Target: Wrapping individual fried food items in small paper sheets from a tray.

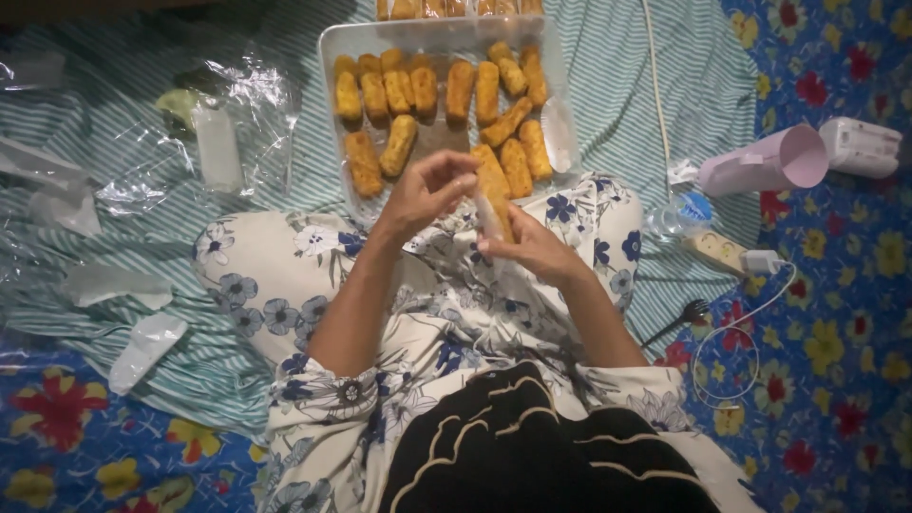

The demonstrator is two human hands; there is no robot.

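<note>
On white tray (pixel 334 38), breaded sticks (pixel 423 104); one (pixel 494 195) between hands.

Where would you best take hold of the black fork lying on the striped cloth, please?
Probably by the handle of the black fork: it is the long, slim part, pointing down-left toward the person's right side, with the tines at the upper right. Come from above with the right hand, pinching across the handle's width.

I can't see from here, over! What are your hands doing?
Left hand and right hand both grip one breaded stick. Tray of sticks just ahead. Nothing blocking.
</note>
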